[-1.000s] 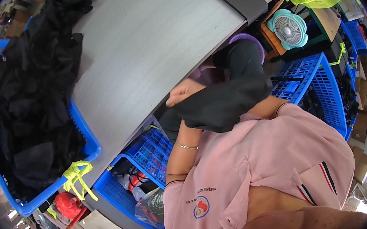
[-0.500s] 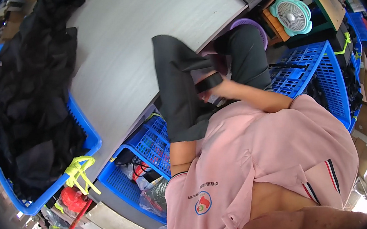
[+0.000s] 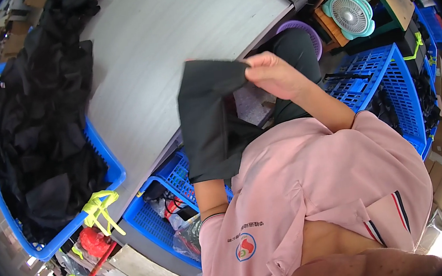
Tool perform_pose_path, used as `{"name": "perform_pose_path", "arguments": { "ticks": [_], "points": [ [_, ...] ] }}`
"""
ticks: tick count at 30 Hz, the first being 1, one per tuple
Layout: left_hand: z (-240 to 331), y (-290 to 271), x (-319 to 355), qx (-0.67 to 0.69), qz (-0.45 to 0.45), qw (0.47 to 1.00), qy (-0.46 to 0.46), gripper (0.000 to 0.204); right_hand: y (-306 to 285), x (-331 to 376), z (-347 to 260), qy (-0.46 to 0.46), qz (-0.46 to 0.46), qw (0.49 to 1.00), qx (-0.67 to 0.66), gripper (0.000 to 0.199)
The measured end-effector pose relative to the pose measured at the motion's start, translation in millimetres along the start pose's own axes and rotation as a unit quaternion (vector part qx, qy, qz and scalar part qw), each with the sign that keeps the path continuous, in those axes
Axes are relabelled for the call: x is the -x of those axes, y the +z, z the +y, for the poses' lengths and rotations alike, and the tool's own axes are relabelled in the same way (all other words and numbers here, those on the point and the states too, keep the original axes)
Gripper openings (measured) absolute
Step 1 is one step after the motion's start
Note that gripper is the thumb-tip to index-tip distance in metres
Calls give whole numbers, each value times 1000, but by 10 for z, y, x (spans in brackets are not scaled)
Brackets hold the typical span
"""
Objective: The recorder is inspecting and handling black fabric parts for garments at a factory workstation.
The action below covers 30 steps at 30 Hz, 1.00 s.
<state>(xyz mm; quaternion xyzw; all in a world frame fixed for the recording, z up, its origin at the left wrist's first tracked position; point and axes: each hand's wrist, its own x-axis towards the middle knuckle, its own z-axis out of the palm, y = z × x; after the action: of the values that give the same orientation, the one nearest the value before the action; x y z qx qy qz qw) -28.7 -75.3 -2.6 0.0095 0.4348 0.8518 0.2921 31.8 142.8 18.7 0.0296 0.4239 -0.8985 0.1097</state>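
A dark grey fabric piece [image 3: 205,120] drapes over my left forearm [image 3: 210,195] and reaches past the near edge of the pale table [image 3: 151,48]. The cloth covers my left hand almost wholly; only a sliver of skin shows at its upper edge, so its fingers are hidden. My right hand [image 3: 274,77] pinches the cloth's upper right corner between thumb and fingers and holds it stretched out. A fold of the same cloth hangs below, towards my lap.
On the left, a blue basket [image 3: 119,174] is heaped with black cloth [image 3: 43,153]. A second blue basket [image 3: 149,222] with plastic bags sits under the table edge. To the right stand a blue crate [image 3: 372,74], a purple basket [image 3: 313,37] and a teal fan [image 3: 348,14].
My right hand has moved up from among the folds to the cloth's corner and now pinches it. The cloth's upper part has spread out and shifted slightly left and down.
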Motion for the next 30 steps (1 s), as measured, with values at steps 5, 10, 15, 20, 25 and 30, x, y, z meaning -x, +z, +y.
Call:
{"name": "perform_pose_path", "arguments": {
  "ticks": [5,10,15,20,25,30],
  "points": [
    [-390,-28,107,62,-16,994,-83,49,-59,-309,-314,-18,83,994,68,26],
    [-551,-219,14,88,-57,990,-98,48,24,-380,-492,-127,145,966,172,33],
    [-507,-325,-42,63,-75,990,-102,47,170,-171,-252,-309,120,718,613,47],
    [-515,-325,-35,-22,-48,997,-52,45,47,-233,-251,-290,82,720,625,38],
    [-214,-543,-192,-269,-56,954,124,44,-26,-151,-438,-167,-143,888,403,19],
    [184,-519,-259,-519,-104,791,306,36,-82,-231,-573,-140,-165,938,271,14]
  ]
}}
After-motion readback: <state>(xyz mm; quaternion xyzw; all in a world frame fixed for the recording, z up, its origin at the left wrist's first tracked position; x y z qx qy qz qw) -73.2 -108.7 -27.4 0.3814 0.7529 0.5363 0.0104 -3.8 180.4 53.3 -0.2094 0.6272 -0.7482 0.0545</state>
